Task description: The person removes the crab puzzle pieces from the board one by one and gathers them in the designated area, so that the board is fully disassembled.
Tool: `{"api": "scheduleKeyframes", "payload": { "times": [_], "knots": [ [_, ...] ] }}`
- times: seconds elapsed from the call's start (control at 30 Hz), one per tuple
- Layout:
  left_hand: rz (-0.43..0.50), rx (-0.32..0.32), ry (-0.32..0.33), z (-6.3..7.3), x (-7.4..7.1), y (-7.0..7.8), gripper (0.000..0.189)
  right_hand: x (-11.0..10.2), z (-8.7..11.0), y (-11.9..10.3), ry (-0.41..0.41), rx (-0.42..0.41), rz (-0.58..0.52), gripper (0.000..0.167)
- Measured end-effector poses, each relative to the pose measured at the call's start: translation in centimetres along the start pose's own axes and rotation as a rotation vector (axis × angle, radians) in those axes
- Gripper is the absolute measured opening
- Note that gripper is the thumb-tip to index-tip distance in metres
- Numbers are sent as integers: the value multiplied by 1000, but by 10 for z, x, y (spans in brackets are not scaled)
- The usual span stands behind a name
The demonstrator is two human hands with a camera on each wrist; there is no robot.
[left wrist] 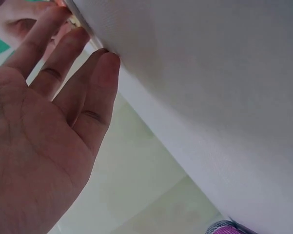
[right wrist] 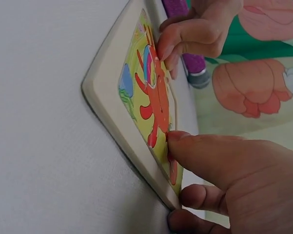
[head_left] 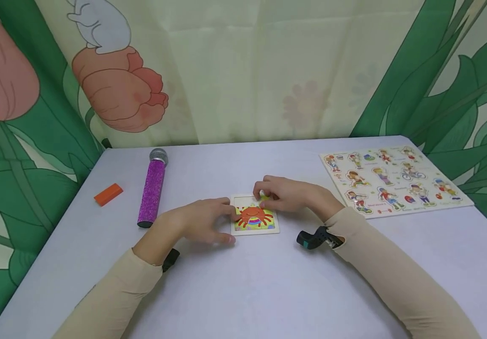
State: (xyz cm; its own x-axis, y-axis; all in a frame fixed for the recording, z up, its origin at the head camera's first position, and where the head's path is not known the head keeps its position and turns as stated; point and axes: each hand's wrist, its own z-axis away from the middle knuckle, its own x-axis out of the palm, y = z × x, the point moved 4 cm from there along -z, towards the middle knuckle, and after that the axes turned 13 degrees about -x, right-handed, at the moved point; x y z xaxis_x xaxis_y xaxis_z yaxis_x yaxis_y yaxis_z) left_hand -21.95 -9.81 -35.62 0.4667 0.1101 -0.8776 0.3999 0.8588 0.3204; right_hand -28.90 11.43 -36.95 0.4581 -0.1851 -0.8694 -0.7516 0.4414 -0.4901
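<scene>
A small square crab puzzle [head_left: 253, 219] in a pale frame lies flat at the middle of the table. A bare pale strip shows along its far left part. My left hand [head_left: 203, 220] rests at its left side, fingertips on the picture's edge and thumb near the front left corner. In the left wrist view, the left fingers [left wrist: 95, 105] are nearly straight. My right hand [head_left: 287, 193] pinches a small yellow-green puzzle piece [head_left: 263, 197] at the far right part of the frame, mostly hidden by the fingers. The right thumb [right wrist: 195, 148] presses near the picture's edge in the right wrist view.
A purple glitter microphone [head_left: 152, 193] lies left of the left hand, and an orange block [head_left: 108, 194] farther left. A large picture board [head_left: 379, 200] with several figures lies at the right. A printed curtain [head_left: 247, 70] hangs behind the white table [head_left: 260, 287].
</scene>
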Motion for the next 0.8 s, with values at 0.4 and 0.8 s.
{"api": "scheduleKeyframes", "payload": {
  "times": [0.4, 0.8],
  "knots": [
    [-23, 7, 18, -1, 2, -1, 44, -4, 1, 1, 67, -3, -76, 27],
    [-20, -13, 12, 0, 1, 0, 44, 4, 14, 8, 153, -19, -121, 37]
  ]
}}
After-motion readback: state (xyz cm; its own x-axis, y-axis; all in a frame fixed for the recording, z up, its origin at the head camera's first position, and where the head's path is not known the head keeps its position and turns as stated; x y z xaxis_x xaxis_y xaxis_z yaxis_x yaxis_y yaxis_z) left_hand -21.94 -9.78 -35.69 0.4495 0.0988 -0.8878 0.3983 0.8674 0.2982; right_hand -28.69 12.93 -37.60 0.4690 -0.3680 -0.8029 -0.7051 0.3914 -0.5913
